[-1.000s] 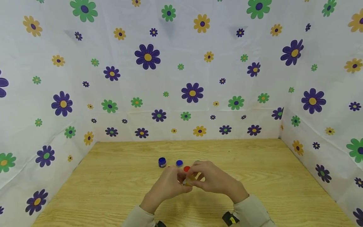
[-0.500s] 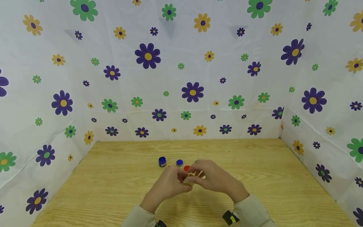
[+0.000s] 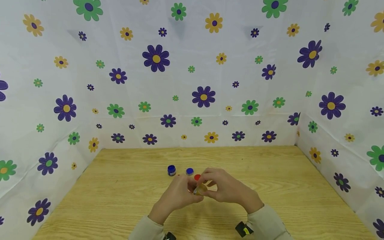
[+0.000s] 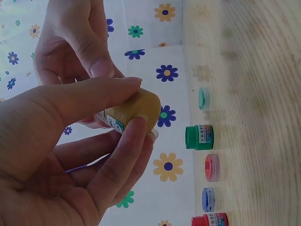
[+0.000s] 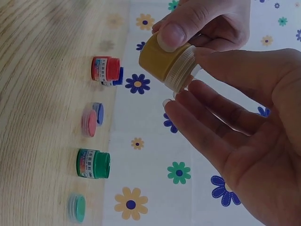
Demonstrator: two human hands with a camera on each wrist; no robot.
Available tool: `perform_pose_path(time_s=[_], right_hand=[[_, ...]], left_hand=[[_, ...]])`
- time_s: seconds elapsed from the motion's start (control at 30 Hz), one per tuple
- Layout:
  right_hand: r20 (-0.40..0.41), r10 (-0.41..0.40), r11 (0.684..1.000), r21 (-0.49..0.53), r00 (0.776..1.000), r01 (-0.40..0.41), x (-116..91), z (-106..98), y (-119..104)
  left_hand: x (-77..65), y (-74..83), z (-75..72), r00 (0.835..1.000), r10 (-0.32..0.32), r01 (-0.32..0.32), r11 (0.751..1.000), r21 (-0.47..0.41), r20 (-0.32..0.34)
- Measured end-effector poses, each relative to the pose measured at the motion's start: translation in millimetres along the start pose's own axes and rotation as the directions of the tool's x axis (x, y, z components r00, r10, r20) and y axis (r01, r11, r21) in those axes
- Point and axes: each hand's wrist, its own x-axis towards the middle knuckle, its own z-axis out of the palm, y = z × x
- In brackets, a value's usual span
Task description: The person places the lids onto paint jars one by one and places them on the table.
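Observation:
In the head view my left hand (image 3: 177, 193) and right hand (image 3: 226, 188) meet above the table around a small ochre-yellow paint jar (image 3: 200, 190). The left hand grips the jar's body, its thumb and fingers on opposite sides, as the left wrist view shows on the yellow jar (image 4: 141, 110). A clear ridged lid (image 5: 178, 70) is on the jar, which lies tilted. My right hand's thumb and fingertips pinch at that lid in the right wrist view. Part of the label is covered by fingers.
On the wooden table (image 3: 120, 200) stand a blue jar (image 3: 171, 170), a red jar (image 5: 104, 68) and a green jar (image 5: 93, 163). Loose blue (image 3: 189, 171), red (image 3: 197, 177) and green lids (image 5: 76, 208) lie among them. Flowered cloth (image 3: 180, 76) walls the table.
The left hand keeps its hold on the yellow jar, nearly still. My right thumb and fingers shift slightly about the lid, uncovering more of the jar than half a second ago.

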Motion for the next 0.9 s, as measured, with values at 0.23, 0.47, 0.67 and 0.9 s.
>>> perform_pose_path(time_s=[0.23,0.47,0.67,0.9], right_hand=[[0.021,0.01,1.0,0.016,1.0,-0.01,1.2,1.0,-0.3],[0.03,0.041,0.998,0.045,0.999,-0.042,0.7,1.9,1.6],[0.034,0.068,0.997,0.038,0.997,-0.069,1.3,1.9,1.8],[0.027,0.074,0.997,0.015,0.997,-0.075,2.5,2.2,1.4]], left_hand=[[0.2,-0.1,0.3,1.0,0.006,-0.006,1.0,0.008,-0.004],[0.6,-0.9,1.5,1.0,0.022,-0.022,1.0,0.01,0.007],[0.0,-0.6,2.1,1.0,0.024,-0.023,1.0,-0.014,0.018],[0.1,0.4,2.2,1.0,0.019,-0.018,1.0,-0.007,0.016]])
